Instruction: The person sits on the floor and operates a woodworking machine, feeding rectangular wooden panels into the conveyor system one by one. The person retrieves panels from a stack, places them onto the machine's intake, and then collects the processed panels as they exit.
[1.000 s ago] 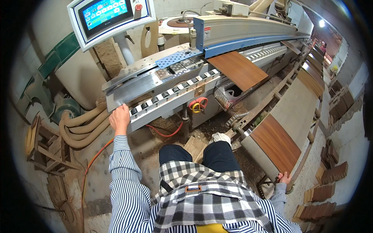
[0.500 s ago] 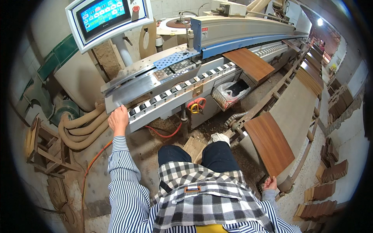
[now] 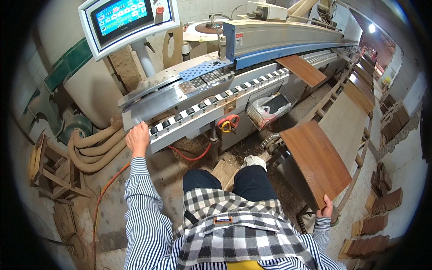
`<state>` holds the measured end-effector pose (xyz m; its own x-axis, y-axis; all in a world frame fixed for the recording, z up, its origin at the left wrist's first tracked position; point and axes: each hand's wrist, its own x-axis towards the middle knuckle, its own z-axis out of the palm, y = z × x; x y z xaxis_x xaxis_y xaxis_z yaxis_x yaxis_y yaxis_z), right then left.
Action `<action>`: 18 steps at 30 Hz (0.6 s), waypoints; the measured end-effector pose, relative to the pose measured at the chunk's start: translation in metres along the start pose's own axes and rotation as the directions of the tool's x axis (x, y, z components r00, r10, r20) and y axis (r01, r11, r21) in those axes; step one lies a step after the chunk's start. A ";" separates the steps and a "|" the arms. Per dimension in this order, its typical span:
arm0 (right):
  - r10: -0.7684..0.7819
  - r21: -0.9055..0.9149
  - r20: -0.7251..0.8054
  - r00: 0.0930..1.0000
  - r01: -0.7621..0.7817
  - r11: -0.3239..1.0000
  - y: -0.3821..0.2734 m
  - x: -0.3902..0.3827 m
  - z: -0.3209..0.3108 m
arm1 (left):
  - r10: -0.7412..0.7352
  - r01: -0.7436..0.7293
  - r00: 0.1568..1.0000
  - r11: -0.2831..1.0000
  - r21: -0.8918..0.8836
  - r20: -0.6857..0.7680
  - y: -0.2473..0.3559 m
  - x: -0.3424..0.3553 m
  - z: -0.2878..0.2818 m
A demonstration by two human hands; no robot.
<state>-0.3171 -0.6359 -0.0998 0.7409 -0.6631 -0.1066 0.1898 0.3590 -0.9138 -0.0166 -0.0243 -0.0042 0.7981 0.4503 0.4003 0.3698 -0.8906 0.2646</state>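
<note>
At the lower right, my right hand (image 3: 325, 208) grips the near corner of a brown wood-grain board (image 3: 316, 161). The board tilts, its near end lifted, over a grey conveyor bed (image 3: 344, 105). On the left, my left hand (image 3: 137, 138) is closed on the near end of the machine's metal infeed table (image 3: 155, 108), beside a rail with a row of black rollers (image 3: 190, 110). Further along that rail, a second brown board (image 3: 302, 69) lies partly under the machine's blue-edged beam (image 3: 279, 57).
A touchscreen panel (image 3: 123, 18) stands at the upper left. Red-and-yellow scissors (image 3: 228, 123) hang from the machine's side, near a wire basket (image 3: 270, 110) holding a plastic bag. Ribbed hoses (image 3: 96, 148) and a wooden stool (image 3: 54, 173) are at left. Stacked boards (image 3: 371, 223) line the right.
My right hand has raised the board's near end and moved slightly right and up. The board on the machine has travelled further away along the rail. My left hand has stayed put.
</note>
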 end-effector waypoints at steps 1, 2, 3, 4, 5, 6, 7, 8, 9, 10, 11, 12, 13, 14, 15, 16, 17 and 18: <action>0.018 0.017 0.025 1.000 -0.018 1.000 -0.002 0.001 0.001 | -0.001 0.001 1.000 1.000 0.006 -0.001 0.000 0.000 0.000; 0.035 0.032 0.052 0.998 -0.037 0.999 -0.005 0.002 0.002 | -0.003 0.003 1.000 1.000 0.012 -0.003 -0.001 0.000 -0.001; 0.048 0.049 0.078 0.996 -0.052 0.997 -0.008 0.004 0.006 | -0.006 0.006 1.000 1.000 0.004 -0.001 -0.001 0.000 -0.001; 0.040 0.082 0.076 0.996 -0.046 0.996 -0.008 0.009 0.022 | -0.011 0.012 1.000 1.000 -0.001 0.001 -0.003 0.000 -0.001; 0.046 0.085 0.099 0.994 -0.054 0.995 -0.001 0.018 0.032 | -0.020 0.020 1.000 1.000 -0.006 0.003 -0.004 0.000 -0.001; 0.047 0.088 0.124 0.991 -0.058 0.994 0.013 0.030 0.039 | -0.021 0.021 1.000 1.000 -0.016 0.008 -0.003 0.000 -0.001; 0.049 0.092 0.152 0.987 -0.064 0.994 0.019 0.038 0.054 | -0.025 0.025 1.000 0.999 -0.025 0.010 -0.001 0.000 -0.002; 0.094 0.097 0.197 0.976 -0.115 0.989 0.026 0.044 0.072 | -0.030 0.030 0.999 0.999 -0.033 0.012 0.000 0.000 -0.002; 0.139 0.103 0.241 0.960 -0.168 0.980 0.031 0.045 0.102 | -0.030 0.030 0.999 0.999 -0.039 0.013 0.001 0.000 -0.002; 0.171 0.112 0.311 0.935 -0.215 0.970 0.031 0.042 0.137 | -0.028 0.028 1.000 0.999 -0.040 0.011 0.003 0.001 -0.001; 0.203 0.116 0.379 0.903 -0.264 0.958 0.031 0.038 0.171 | -0.028 0.028 1.000 0.999 -0.040 0.010 0.004 0.001 0.000; 0.209 0.081 0.424 0.881 -0.266 0.960 0.033 0.034 0.201 | -0.029 0.029 1.000 0.999 -0.041 0.004 0.002 0.001 0.000; 0.214 0.050 0.466 0.858 -0.267 0.962 0.037 0.030 0.226 | -0.028 0.028 1.000 0.999 -0.046 0.000 0.000 0.001 -0.001; 0.235 0.034 0.525 0.818 -0.296 0.955 0.047 0.027 0.247 | -0.022 0.022 1.000 0.999 -0.048 -0.006 0.001 0.001 -0.003; 0.256 0.012 0.578 0.775 -0.321 0.947 0.058 0.025 0.266 | -0.017 0.017 1.000 0.999 -0.051 -0.006 0.000 0.000 -0.003; 0.241 0.006 0.630 0.738 -0.315 0.949 0.074 0.023 0.279 | -0.004 0.003 1.000 0.998 -0.055 -0.013 0.002 0.000 -0.002; 0.229 -0.003 0.683 0.693 -0.311 0.951 0.086 0.018 0.295 | -0.001 0.000 1.000 0.998 -0.055 -0.014 0.001 0.001 -0.002; 0.289 -0.048 0.731 0.618 -0.376 0.925 0.082 0.002 0.317 | -0.002 0.001 1.000 0.999 -0.048 -0.018 -0.002 0.001 0.000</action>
<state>-0.0958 -0.3990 -0.0507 0.9838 0.1739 -0.0434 -0.1336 0.5500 -0.8244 -0.0168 -0.0222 -0.0040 0.7887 0.4532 0.4154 0.3477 -0.8861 0.3066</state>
